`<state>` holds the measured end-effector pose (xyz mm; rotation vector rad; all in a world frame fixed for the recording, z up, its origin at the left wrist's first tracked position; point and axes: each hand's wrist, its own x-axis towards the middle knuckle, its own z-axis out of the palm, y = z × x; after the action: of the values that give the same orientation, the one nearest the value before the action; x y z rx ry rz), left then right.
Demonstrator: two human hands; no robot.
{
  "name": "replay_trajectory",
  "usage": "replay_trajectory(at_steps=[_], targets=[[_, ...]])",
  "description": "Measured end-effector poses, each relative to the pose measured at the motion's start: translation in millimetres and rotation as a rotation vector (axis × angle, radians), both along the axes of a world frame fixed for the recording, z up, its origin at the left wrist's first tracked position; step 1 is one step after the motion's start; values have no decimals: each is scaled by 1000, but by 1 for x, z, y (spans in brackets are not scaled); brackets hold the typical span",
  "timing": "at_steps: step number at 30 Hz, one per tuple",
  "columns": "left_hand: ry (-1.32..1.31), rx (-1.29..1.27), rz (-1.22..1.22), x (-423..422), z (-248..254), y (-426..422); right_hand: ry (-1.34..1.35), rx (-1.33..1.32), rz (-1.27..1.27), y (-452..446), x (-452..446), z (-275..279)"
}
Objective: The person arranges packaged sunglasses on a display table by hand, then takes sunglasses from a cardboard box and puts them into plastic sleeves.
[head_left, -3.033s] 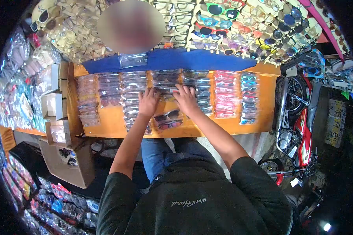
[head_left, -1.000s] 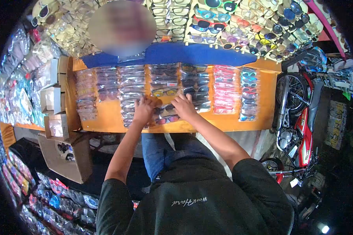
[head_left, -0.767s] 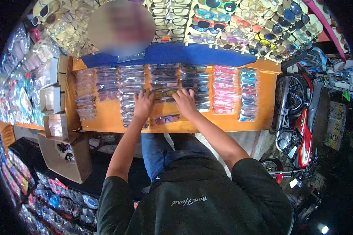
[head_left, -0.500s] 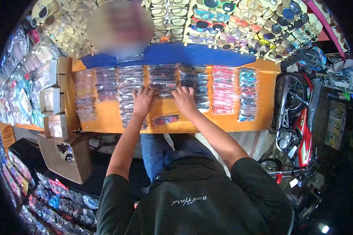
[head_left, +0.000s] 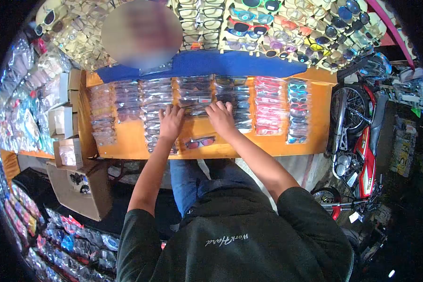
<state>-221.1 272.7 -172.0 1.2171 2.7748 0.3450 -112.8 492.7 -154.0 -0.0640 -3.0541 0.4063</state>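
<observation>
In the head view, a dark pair of sunglasses in a clear plastic sleeve lies at the near end of the middle column on the table. My left hand is closed on its left end, fingers bent over the plastic. At the right end my right hand grips it too, its fingertips by the neighbouring column of dark sunglasses. Nearer my body, a single wrapped pair with reddish lenses lies apart. Left of my left hand runs a long column of bagged glasses.
More columns, with pink frames and mixed colours, line the orange table. Behind it are a blue cloth and eyewear racks. Cardboard boxes stand at left; a red motorcycle stands at right.
Both hands stay at the two ends of the wrapped sunglasses with hardly any movement. The whole view has shifted very slightly.
</observation>
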Motion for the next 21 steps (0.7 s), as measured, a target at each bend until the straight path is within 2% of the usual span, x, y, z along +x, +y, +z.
replay_trajectory(at_steps=[5,9,11,15,21], targets=[[-20,49,64,5,11,-1,69,-5,-4,-2,3,4],[4,96,122,28,18,-14,150,-58,-3,-9,19,29],[38,57,136,48,24,-24,101,-67,31,-12,36,25],[-95,-77,-13,81,21,-38,-21,-126,138,-23,68,21],[-190,-72,-80,88,4,-35,-43,-66,146,-34,76,-4]])
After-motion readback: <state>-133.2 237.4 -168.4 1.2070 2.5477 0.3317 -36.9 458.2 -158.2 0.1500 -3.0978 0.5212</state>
